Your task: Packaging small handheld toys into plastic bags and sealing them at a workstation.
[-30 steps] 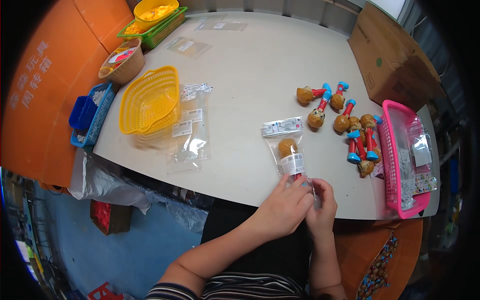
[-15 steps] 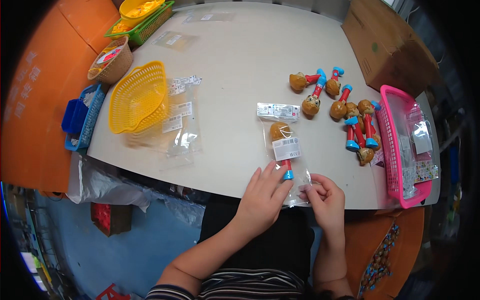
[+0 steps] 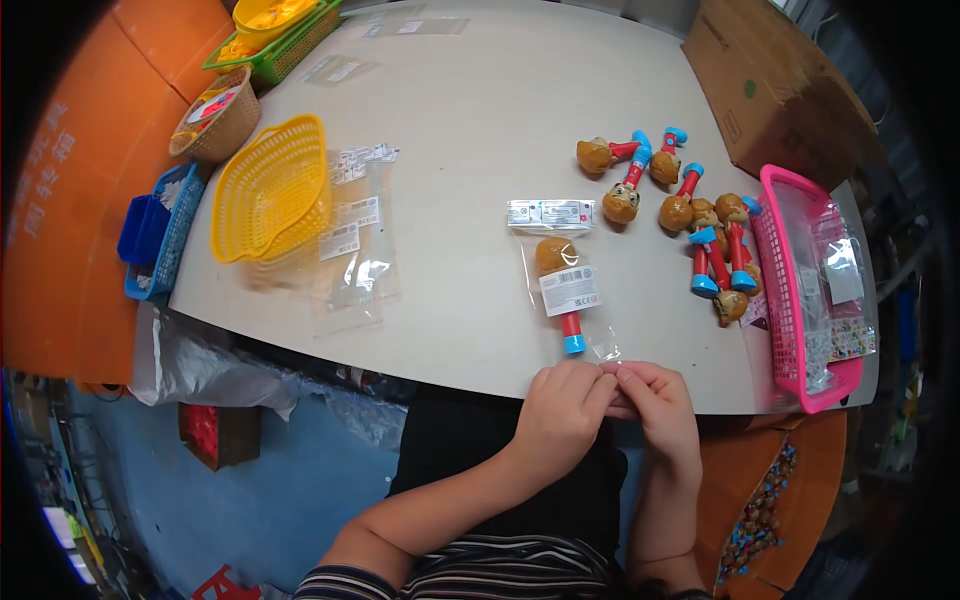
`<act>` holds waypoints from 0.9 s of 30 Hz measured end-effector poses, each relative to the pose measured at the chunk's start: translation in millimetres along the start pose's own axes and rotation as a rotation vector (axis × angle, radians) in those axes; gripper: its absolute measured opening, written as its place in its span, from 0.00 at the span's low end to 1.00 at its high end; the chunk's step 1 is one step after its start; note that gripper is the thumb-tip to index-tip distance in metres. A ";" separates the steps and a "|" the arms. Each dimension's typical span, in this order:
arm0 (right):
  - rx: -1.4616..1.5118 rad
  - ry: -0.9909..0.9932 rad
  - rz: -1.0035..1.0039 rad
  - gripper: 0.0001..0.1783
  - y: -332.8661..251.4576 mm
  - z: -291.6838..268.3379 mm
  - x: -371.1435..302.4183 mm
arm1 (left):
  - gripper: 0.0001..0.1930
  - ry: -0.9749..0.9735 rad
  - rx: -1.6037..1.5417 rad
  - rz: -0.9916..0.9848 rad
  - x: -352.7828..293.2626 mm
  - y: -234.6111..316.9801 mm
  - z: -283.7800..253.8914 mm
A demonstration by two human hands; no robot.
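A clear plastic bag (image 3: pixel 598 338) with a printed header lies at the table's front edge. Inside it is a toy figure (image 3: pixel 571 324) with a round brown head, red body and blue base; a white label partly covers it. At the bag's near end, my left hand (image 3: pixel 562 405) has its fingers curled together on the plastic. Beside it and touching it, my right hand (image 3: pixel 655 402) pinches the same end between thumb and fingers. Several loose toy figures (image 3: pixel 677 212) lie in a group to the right of the bag.
A pink basket (image 3: pixel 785 290) of clear bags stands at the right, a cardboard box (image 3: pixel 770 95) behind it. Flat clear bags (image 3: pixel 365 285) lie beside a yellow basket (image 3: pixel 225 200) on the left. Blue (image 3: pixel 186 215), tan (image 3: pixel 235 125) and green (image 3: pixel 285 60) baskets line the left edge.
My left hand has moved off the figure's base, down and right to the bag's near end, its fingers closing beside my right hand. The figure's blue base now shows fully.
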State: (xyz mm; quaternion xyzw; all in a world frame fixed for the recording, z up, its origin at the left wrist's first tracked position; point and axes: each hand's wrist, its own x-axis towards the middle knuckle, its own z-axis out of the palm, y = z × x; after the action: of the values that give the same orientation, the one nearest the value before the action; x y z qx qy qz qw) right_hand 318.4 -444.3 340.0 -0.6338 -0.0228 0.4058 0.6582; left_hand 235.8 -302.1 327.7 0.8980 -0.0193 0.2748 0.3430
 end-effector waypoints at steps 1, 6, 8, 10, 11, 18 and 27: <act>0.023 0.006 0.002 0.15 1.8 1.0 0.4 | 0.10 -0.007 0.009 -0.008 -0.5 -0.3 0.9; 0.001 0.052 -0.021 0.13 -0.8 6.5 -1.1 | 0.09 0.005 -0.016 -0.011 -0.4 -0.2 4.1; -0.007 0.058 -0.041 0.12 0.9 5.0 0.2 | 0.09 0.002 -0.019 -0.011 0.4 -0.4 4.7; -0.020 0.068 -0.065 0.11 4.2 2.6 2.9 | 0.09 -0.002 -0.094 -0.005 -0.9 -2.9 4.7; -0.019 0.068 -0.065 0.11 5.1 3.5 3.4 | 0.09 -0.003 -0.094 -0.004 -2.4 -5.7 4.9; 0.043 0.134 -0.042 0.10 1.9 13.7 7.1 | 0.07 -0.058 -0.201 0.081 -15.0 -12.3 -22.1; -0.043 0.140 -0.016 0.11 -7.7 17.2 2.6 | 0.06 0.471 -0.722 -0.519 -13.5 -109.3 -158.3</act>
State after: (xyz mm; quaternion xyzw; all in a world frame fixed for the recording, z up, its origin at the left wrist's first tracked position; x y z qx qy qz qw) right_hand 314.6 -427.8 348.7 -0.6744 0.0095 0.3544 0.6476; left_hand 172.7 -121.5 351.9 0.6108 0.1888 0.3514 0.6840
